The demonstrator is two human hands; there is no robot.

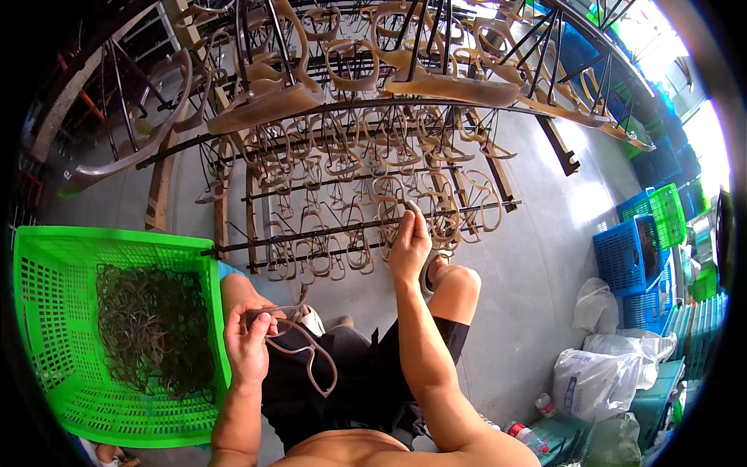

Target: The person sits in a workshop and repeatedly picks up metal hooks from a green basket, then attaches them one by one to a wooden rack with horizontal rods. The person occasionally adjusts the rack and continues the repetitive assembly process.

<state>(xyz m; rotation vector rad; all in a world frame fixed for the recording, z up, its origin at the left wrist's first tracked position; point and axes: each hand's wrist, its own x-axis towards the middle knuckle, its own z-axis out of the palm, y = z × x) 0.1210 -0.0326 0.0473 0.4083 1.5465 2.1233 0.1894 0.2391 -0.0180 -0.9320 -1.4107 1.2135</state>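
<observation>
My left hand (247, 342) is closed around a brownish, translucent eyeglass frame (334, 372), whose rims hang over my lap without lenses. Thumb and fingers pinch it at one end. Reaching forward, my right hand (411, 247) pinches a pale end of an eyeglass frame at the lower right of the rack; the fingertips partly hide where it joins the others. Around it, similar frames hang from a dark rack bar (350, 227). To the left of my left hand stands a green plastic basket (117, 432) holding a tangled heap of dark eyeglass frames (152, 335).
Rows of hanging frames and thin black rods fill the rack ahead; a bar with large frames (459, 88) crosses close above. Wooden posts (159, 187) support it. At right are blue crates (622, 253), white plastic bags (599, 381) and bottles (529, 437) on the floor.
</observation>
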